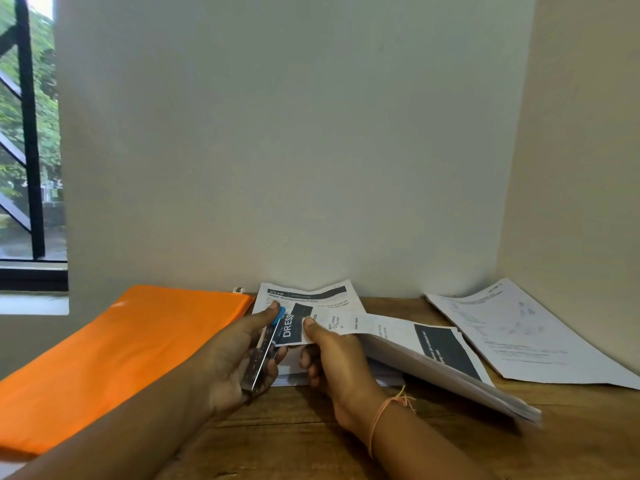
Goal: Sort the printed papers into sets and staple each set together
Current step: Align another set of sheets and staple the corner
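Right now the job is in the middle. The left hand [232,362] has its fingers curled round a stapler [263,351] with a blue tip. The right hand [332,365] pinches the corner of a paper set [391,336] between thumb and fingers. The set is held up off the wooden table [311,441] and slopes down to the right. The blue tip sits right at the pinched corner, so I think this set is about to be stapled. I cannot see a staple in it.

Some work looks left to do. A flat pile of papers [291,375] lies under the hands. One printed page [311,295] leans up by the wall behind them. More loose sheets [512,334] lie on the table to the right, apart from the held set. I cannot tell if any of these are stapled.

Counting: one stapler, two hands, and four lots of paper. Each lot is too thin or blurry to count its sheets. One orange pouch [121,355] lies on the left, just beside the left arm. One thread bracelet [379,415] is on the right wrist.
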Tool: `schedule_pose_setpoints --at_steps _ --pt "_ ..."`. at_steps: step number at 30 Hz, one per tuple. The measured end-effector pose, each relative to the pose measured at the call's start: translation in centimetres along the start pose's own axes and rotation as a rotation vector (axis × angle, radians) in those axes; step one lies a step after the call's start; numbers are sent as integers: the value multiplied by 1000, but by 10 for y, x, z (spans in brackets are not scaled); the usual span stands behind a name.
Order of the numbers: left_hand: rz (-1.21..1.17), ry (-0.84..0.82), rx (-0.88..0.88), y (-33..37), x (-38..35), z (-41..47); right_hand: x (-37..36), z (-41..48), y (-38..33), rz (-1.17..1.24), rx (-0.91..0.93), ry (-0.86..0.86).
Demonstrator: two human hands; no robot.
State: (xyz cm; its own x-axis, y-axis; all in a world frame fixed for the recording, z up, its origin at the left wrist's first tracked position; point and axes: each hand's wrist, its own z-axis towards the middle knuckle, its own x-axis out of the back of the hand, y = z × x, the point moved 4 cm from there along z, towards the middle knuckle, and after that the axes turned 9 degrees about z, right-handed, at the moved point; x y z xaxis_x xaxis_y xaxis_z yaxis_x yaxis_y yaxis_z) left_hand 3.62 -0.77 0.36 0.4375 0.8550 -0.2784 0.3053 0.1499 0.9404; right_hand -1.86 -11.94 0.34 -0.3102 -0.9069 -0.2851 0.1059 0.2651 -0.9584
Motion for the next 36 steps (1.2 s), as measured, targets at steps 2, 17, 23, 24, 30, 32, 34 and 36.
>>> schedule_pose_setpoints --at_steps 2,17,23,24,30,32,34,36 --pt "2 2 -10 0 0 0 0 0 1 6 8 -2" --pt "99 -81 -44 3 -6 -5 2 5 3 61 2 15" --pt "55 -19 -32 2 -3 -6 1 5 4 39 -4 16" --pt "58 -19 -37 3 -3 -6 1 5 4 35 -6 16" --pt "77 -13 -40 4 -5 -11 1 3 3 -3 -23 6" --pt "93 -21 -35 4 -5 -11 0 2 3 -26 -30 4" --pt "130 -55 -42 5 -7 -12 0 1 3 -49 -40 3" --pt "185 -86 -69 6 -10 -13 0 1 2 -54 -44 6"
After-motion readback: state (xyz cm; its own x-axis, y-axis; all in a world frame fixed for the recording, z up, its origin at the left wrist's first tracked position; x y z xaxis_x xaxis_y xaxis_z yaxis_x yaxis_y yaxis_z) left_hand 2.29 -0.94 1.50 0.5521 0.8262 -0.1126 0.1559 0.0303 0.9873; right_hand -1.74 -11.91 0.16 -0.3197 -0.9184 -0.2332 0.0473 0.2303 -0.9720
